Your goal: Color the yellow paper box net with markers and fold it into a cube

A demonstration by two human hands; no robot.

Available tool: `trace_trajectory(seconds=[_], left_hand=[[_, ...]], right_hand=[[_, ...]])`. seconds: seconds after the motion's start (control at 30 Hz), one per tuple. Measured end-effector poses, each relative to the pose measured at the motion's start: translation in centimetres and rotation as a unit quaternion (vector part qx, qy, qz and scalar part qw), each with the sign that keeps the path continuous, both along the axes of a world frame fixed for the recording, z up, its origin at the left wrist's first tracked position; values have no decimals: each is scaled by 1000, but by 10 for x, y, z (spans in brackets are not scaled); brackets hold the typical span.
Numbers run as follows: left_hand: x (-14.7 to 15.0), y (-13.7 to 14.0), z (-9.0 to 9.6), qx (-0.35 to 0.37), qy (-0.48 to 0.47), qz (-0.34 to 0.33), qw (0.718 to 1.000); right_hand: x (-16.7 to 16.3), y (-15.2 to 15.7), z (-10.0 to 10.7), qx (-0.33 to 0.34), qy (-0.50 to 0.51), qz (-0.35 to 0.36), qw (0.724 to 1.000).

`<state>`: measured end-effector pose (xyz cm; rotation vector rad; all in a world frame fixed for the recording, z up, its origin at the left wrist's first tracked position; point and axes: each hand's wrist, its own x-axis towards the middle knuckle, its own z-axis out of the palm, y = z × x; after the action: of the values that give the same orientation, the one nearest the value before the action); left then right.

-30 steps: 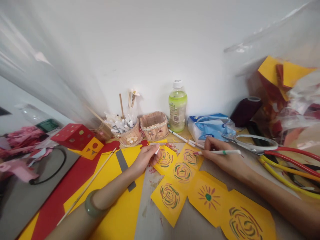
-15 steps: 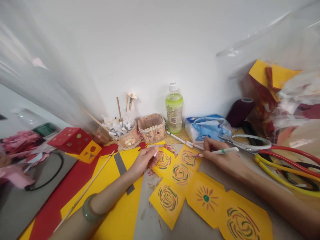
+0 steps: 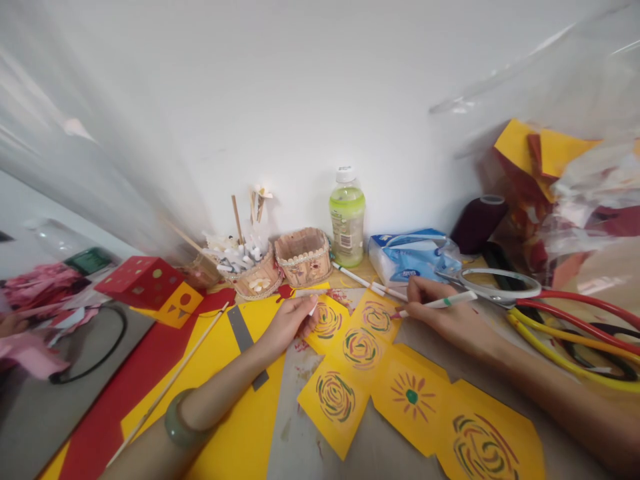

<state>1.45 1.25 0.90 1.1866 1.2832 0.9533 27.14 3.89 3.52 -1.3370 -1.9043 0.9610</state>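
Note:
My right hand (image 3: 430, 303) grips a white felt-tip marker (image 3: 453, 301) with a green band, its reddish tip at the right edge of a yellow paper cutout (image 3: 373, 377). The cutout is a chain of squares with tabs, lying flat. Swirls of red and green strokes cover most squares, and one bears a green-centred sunburst (image 3: 412, 397). At the cutout's upper left corner, my left hand (image 3: 295, 319) pinches a small white piece (image 3: 313, 309) that looks like a marker cap. A green bangle (image 3: 181, 421) circles my left wrist.
Behind stand bark baskets (image 3: 303, 257), one full of white pens, a bottle (image 3: 347, 220) and a tissue pack (image 3: 413, 257). Large scissors (image 3: 500, 290) lie right. Left are yellow sheets (image 3: 240, 407), a thin stick (image 3: 170, 383), a red-and-yellow box (image 3: 147, 287) and a pink glue gun (image 3: 30, 353).
The marker tip in my right hand has shifted slightly right and down, by the rightmost swirl. My left hand stays in place.

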Motion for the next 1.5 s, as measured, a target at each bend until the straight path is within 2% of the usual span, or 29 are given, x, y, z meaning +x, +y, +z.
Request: trace_trajectory(seconds=[0.27, 0.5, 0.6, 0.7, 0.83, 1.07, 1.5], left_hand=[[1, 0, 1, 4, 3, 3, 1000], [1, 0, 0, 0, 0, 3, 1000], [1, 0, 0, -1, -1, 5, 1000], [1, -1, 1, -2, -1, 5, 1000], [2, -1, 2, 2, -1, 5, 1000], [2, -1, 2, -1, -5, 2, 1000], [3, -1, 2, 3, 6, 3, 1000]], right_hand=[[1, 1, 1, -8, 31, 3, 999], [11, 13, -6, 28, 137, -73, 987], [10, 12, -3, 7, 165, -90, 982], [8, 6, 2, -13, 132, -41, 990], [5, 1, 3, 7, 39, 20, 999], [8, 5, -7, 46, -9, 6, 999], [6, 1, -3, 50, -30, 13, 998]])
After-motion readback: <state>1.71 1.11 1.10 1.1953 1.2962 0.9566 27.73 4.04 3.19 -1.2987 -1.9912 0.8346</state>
